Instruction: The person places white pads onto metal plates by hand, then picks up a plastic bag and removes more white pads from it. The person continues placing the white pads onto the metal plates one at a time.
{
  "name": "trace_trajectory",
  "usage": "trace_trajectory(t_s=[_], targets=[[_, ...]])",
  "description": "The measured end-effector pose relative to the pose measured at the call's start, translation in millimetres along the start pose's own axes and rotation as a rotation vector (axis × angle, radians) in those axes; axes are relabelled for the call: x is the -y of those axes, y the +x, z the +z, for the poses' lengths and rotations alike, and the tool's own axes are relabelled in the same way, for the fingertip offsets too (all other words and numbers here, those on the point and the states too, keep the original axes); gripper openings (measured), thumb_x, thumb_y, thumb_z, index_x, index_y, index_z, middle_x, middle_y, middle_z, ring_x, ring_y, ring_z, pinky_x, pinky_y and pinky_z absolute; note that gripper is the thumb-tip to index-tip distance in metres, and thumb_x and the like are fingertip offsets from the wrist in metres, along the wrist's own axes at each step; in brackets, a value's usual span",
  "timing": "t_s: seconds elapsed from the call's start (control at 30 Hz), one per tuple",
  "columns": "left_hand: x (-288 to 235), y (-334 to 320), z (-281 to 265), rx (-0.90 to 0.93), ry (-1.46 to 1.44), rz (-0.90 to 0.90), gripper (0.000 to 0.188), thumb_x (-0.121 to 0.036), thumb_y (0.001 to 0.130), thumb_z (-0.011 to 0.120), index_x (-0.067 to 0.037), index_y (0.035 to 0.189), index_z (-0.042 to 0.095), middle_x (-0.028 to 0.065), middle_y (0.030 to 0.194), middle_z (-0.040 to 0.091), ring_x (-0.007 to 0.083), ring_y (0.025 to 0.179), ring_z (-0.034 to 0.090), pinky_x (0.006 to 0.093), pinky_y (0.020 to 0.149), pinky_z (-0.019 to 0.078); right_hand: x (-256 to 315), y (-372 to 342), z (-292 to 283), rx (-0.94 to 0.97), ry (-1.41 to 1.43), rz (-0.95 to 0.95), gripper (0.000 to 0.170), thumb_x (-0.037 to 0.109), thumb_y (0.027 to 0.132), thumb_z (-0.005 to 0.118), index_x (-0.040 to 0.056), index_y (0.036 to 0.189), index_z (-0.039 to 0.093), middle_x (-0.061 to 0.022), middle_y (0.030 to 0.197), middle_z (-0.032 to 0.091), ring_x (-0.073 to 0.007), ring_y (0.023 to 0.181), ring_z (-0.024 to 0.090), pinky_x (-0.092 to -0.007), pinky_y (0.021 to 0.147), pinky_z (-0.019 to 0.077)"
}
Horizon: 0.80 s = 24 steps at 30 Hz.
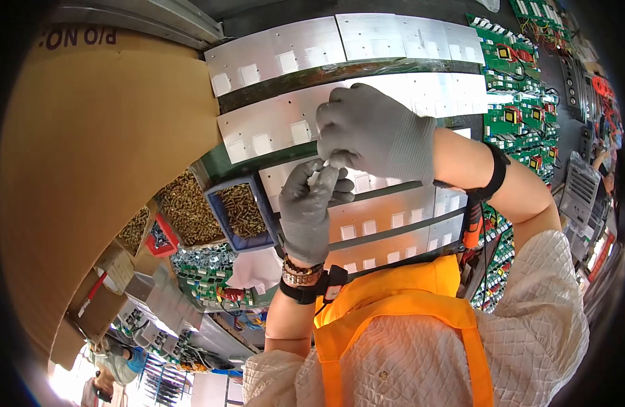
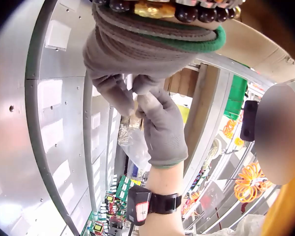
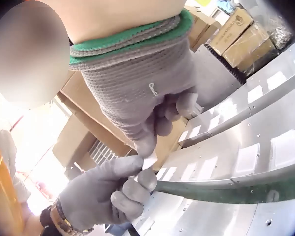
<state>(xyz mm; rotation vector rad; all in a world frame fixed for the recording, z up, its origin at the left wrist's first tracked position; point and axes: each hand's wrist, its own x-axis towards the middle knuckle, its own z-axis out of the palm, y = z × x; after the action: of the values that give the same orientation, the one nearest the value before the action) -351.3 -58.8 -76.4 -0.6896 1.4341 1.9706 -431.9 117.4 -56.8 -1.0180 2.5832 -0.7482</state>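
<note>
Small white piece (image 3: 150, 161), pinched between gloved fingers (image 3: 129, 166) above metal panels (image 3: 270, 120).

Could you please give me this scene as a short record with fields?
left hand: gloved, pinching a small white piece
right hand: gloved, fingers curled, fingertips on the same piece
work surface: rows of metal panels, many bearing white patches
small parts: brass-coloured pieces in a blue bin
electronics: green circuit boards beside the panels
packaging: large cardboard box

Open space is running above the metal panels (image 1: 319, 42); the tall cardboard box (image 1: 122, 102) is walling off the left, the blue bin (image 1: 261, 203) is standing nearer, and circuit boards (image 1: 496, 129) are bordering the right.
</note>
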Motion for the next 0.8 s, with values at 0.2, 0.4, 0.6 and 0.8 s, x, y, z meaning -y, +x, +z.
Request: trace_trajectory(t_s=[0.2,0.4,0.6,0.8], targets=[[6.6,0.5,-1.9,0.008,-0.252,0.057,0.016,-0.014,0.097,0.061,-0.003,0.108,0.063,0.0081,0.092,0.069,0.0163,0.078,0.068,0.0285,0.068,0.0565,-89.4,27.1,-16.2,-0.279,0.069,0.43,0.013,0.017,0.086,0.064,0.0152,0.087,0.077,-0.0059,0.094,0.066,-0.025,0.09,0.064,-0.0359,0.083,0.053],[19.9,-3.4,-6.8,-0.015,-0.257,0.0,0.016,-0.015,0.097,0.062,-0.004,0.108,0.063,0.0085,0.093,0.069,0.0162,0.078,0.068,0.0286,0.068,0.0567,-112.2,39.0,3.2,-0.332,-0.039,0.341,0.013,0.019,0.078,0.069,0.0094,0.082,0.075,-0.01,0.09,0.068,-0.0276,0.096,0.06,-0.0381,0.09,0.0471],[18.6,-4.7,-8.5,-0.013,-0.287,0.006,0.015,-0.015,0.097,0.063,-0.004,0.108,0.063,0.0085,0.092,0.069,0.0161,0.076,0.067,0.0288,0.068,0.0558,-116.6,42.6,15.0,-0.321,0.005,0.426,0.013,0.019,0.08,0.066,0.0118,0.084,0.076,-0.0077,0.089,0.068,-0.0268,0.096,0.06,-0.0382,0.09,0.0468],[16.7,-4.3,-9.0,-0.009,-0.269,0.029,0.015,-0.015,0.097,0.063,-0.004,0.108,0.063,0.0086,0.092,0.069,0.0163,0.077,0.067,0.0291,0.068,0.0561,-103.2,35.3,4.7,-0.421,-0.197,0.335,0.012,0.018,0.08,0.066,0.011,0.084,0.075,-0.0092,0.092,0.068,-0.0274,0.094,0.061,-0.0384,0.089,0.0476]])
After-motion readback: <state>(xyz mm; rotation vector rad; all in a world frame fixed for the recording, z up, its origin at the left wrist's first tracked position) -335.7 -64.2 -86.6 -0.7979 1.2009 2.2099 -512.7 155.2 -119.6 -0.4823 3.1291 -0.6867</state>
